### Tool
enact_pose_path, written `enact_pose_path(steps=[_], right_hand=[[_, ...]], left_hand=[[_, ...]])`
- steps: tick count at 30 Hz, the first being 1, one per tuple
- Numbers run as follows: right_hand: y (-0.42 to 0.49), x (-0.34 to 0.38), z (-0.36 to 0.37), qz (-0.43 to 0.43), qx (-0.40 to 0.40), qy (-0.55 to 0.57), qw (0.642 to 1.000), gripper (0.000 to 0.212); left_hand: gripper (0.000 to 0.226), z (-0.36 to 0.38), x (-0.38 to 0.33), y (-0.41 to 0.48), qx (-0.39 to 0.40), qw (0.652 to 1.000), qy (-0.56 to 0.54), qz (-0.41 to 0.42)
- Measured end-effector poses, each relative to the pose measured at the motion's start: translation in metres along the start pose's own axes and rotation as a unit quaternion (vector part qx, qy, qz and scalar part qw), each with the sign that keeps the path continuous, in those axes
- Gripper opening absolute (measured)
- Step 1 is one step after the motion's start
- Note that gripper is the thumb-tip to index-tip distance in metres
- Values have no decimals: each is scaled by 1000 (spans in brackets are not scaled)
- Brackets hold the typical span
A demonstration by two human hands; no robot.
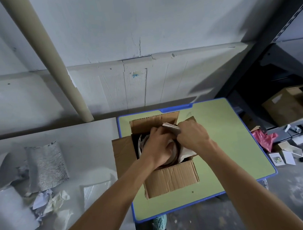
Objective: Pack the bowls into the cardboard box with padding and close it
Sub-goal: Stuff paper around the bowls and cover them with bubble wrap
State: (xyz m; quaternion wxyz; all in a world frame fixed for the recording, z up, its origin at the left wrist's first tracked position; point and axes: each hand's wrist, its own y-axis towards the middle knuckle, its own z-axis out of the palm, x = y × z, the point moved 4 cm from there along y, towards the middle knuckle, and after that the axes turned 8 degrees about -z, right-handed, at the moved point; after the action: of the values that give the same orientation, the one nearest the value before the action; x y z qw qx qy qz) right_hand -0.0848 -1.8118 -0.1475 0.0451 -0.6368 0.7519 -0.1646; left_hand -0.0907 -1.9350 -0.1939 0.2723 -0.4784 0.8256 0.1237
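Note:
An open cardboard box (pixel 172 178) stands on a green table with a blue rim (pixel 220 145), its flaps spread outward. Inside, a brown bowl rim (pixel 177 150) shows among white paper padding (pixel 187 153). My left hand (pixel 158 147) reaches down into the box with curled fingers on the bowl and padding. My right hand (pixel 192 135) pinches a crumpled piece of brownish paper (pixel 171 128) over the box's far side. Most of the box's contents are hidden by my hands.
A white table (pixel 58 133) to the left carries silver foil padding (pixel 46 166), crumpled paper (pixel 45 201), a clear plastic bag (pixel 95 192) and foam sheets. A beige pole (pixel 52 59) leans on the wall. Dark shelving with a box (pixel 287 106) stands right; papers litter the floor.

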Motion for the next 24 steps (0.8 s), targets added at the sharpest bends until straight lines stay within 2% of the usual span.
enact_pose_path(steps=[2,4,6,8,9,10,12,14,19,24], right_hand=[[0,3,7,-20,-2,7,1000,21],[-3,6,17,-40,1,8,999,21],[-7,9,26,-60,1,-5,998,19],[-10,11,28,-69,-2,-5,998,21],[-11,12,26,-72,-4,1,997,24],[-13,13,24,-76,-8,5,997,28],[-19,12,17,-73,-20,4,997,28],[-26,6,9,-43,-25,-8,999,21],[-37,0,12,-4,47,-5,999,12],[-35,0,24,12,39,35,999,5]], left_hand=[[28,-6,6,0,-32,999,-28,-22],[24,-15,13,-2,-97,991,-76,-48],[39,-21,16,-4,-129,985,-100,-55],[62,-24,15,-5,-126,989,-70,-25],[66,-25,12,-5,-119,992,-37,-6],[61,-25,9,-4,-111,994,0,10],[34,-24,6,3,-106,992,60,21],[18,-25,3,11,-97,993,66,16],[16,-27,-8,23,-88,994,59,36],[31,-25,-4,24,-62,996,39,55]])
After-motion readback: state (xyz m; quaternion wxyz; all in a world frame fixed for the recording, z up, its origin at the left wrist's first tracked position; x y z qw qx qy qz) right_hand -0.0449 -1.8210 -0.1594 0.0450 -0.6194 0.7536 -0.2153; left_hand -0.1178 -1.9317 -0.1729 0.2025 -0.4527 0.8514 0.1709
